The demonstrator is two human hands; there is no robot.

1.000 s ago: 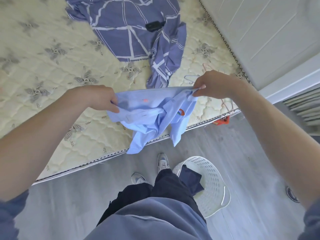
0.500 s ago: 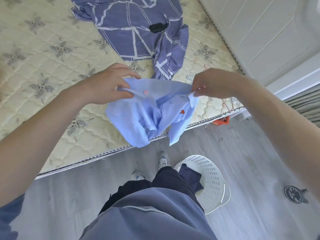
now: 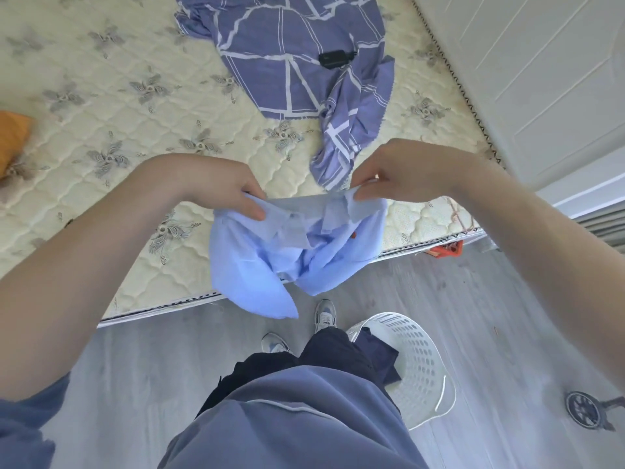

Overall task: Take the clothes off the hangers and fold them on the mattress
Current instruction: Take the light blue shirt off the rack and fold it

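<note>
Both hands pinch the top edge of the light blue shirt, left hand at nine o'clock, right hand at three, and it hangs bunched over the near edge of the mattress. At twelve o'clock a purple patterned cloth lies spread on the mattress; at five o'clock, a white laundry basket sits on the floor.

A white perforated laundry basket is standing on the grey wood-look floor, while something orange, perhaps a cushion, is showing at the left edge
</note>
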